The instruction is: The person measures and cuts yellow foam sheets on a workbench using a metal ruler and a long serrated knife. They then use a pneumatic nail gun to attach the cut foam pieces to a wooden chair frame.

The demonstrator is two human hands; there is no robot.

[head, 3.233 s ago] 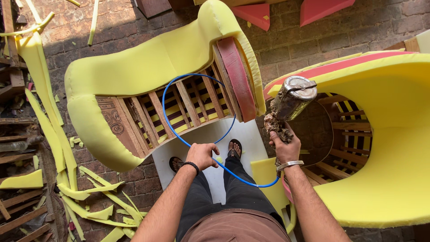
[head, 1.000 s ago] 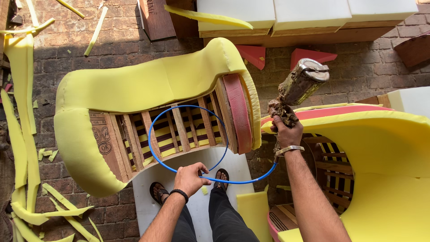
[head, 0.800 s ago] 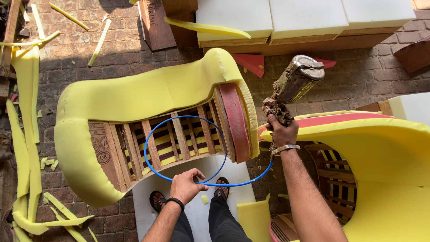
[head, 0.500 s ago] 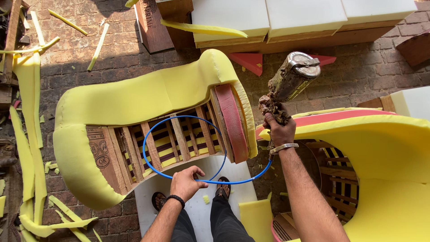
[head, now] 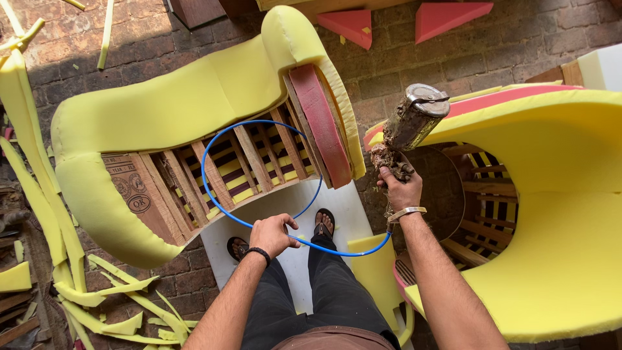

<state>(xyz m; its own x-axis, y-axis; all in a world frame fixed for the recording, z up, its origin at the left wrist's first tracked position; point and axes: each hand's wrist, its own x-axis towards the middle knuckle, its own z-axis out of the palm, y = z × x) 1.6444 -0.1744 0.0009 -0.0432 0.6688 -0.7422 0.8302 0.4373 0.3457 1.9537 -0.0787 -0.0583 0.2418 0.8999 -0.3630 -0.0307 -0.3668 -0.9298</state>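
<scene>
My right hand grips the handle of a glue-crusted spray gun whose metal cup points up and away, held between two foam-covered chair frames. A thin blue hose loops from the gun over the left chair's wooden slats. My left hand is closed on that hose just below the left chair. The left chair lies tilted, wrapped in yellow foam with a red foam strip along its inner edge. The right chair is also clad in yellow foam, its slatted wooden inside showing.
I stand on a white foam sheet in sandals on a brick floor. Yellow foam offcuts litter the left side. Red foam wedges lie at the top. A yellow foam piece leans by my right leg.
The view has dropped and closed in, so the white foam blocks at the top are out of sight. The spray gun sits lower and nearer the right chair; my left hand still holds the hose.
</scene>
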